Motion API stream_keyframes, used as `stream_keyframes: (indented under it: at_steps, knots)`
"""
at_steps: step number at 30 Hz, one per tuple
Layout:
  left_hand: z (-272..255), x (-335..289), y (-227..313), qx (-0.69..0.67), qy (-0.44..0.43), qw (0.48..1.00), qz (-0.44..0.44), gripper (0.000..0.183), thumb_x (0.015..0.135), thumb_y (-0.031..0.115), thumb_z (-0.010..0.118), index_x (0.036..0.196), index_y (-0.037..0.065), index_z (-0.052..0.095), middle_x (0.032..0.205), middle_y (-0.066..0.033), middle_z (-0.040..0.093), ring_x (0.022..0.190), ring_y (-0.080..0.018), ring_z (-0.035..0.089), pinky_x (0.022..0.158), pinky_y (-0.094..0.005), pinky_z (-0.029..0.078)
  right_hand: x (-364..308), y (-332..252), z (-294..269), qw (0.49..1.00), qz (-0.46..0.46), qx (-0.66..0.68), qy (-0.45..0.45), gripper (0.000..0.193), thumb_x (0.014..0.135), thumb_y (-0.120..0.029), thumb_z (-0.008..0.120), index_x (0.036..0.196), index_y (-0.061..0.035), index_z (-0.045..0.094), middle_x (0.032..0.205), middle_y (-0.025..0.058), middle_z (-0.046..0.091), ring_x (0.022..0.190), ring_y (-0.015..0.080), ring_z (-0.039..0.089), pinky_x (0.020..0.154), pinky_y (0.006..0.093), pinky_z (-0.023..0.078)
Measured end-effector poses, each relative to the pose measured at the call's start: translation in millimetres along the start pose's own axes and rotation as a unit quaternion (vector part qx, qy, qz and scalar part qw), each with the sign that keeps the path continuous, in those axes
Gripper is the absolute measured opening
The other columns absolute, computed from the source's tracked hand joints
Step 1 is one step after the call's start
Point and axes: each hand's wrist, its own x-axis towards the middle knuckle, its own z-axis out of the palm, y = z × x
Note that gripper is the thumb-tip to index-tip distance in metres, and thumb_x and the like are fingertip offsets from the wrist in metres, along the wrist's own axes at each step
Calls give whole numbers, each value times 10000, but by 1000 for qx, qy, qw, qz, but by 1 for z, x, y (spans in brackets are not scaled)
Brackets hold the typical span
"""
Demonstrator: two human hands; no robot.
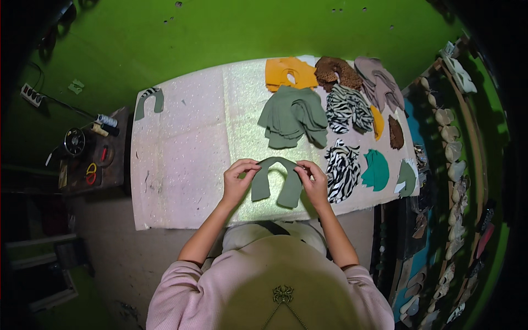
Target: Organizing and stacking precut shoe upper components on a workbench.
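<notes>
I have both hands on a horseshoe-shaped olive-green fabric piece (pixel 276 184), which lies flat near the front edge of the white surface (pixel 181 165), right in front of me. My left hand (pixel 237 183) pinches the top of the arch at its left shoulder between thumb and fingertips, and my right hand (pixel 314 182) pinches the right shoulder the same way, so each grip is pressed together on the cloth. The piece looks thin, light and limp; I judge that it would fold or droop if lifted by one end, so holding it at both shoulders of the curve, as now, seems the best way to keep its shape. It should not slip or break, though the two legs may flap or curl. To the right the room is tight: a pile of green fabric pieces (pixel 291 118) sits just beyond my hands, and zebra-striped pieces (pixel 342 170) lie just beside my right hand, with mustard pieces (pixel 286 72) farther back. The left half of the surface offers open space, with only another green horseshoe piece (pixel 148 102) at its far left corner. The front edge of the surface is close to my wrists, so little room remains toward me.
</notes>
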Motion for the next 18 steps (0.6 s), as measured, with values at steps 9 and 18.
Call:
stream_keyframes:
  at_steps: [9, 18]
  knots:
    - [4, -30, -60, 27, -30, 994, -105, 149, 833, 73, 665, 964, 8, 691, 986, -66, 621, 780, -98, 557, 649, -195, 433, -12, 60, 23, 992, 56, -74, -89, 201, 848, -143, 646, 969, 17, 629, 865, 158, 642, 707, 240, 602, 665, 312, 477]
    - [-1, 13, -75, 127, -142, 981, -41, 320, 791, 41, 668, 1104, 8, 606, 1050, -66, 567, 696, -107, 506, 601, -227, 427, 14, 80, 33, 986, -38, -148, -72, 197, 867, -151, 597, 991, 2, 604, 953, 173, 620, 857, 348, 606, 747, 370, 483]
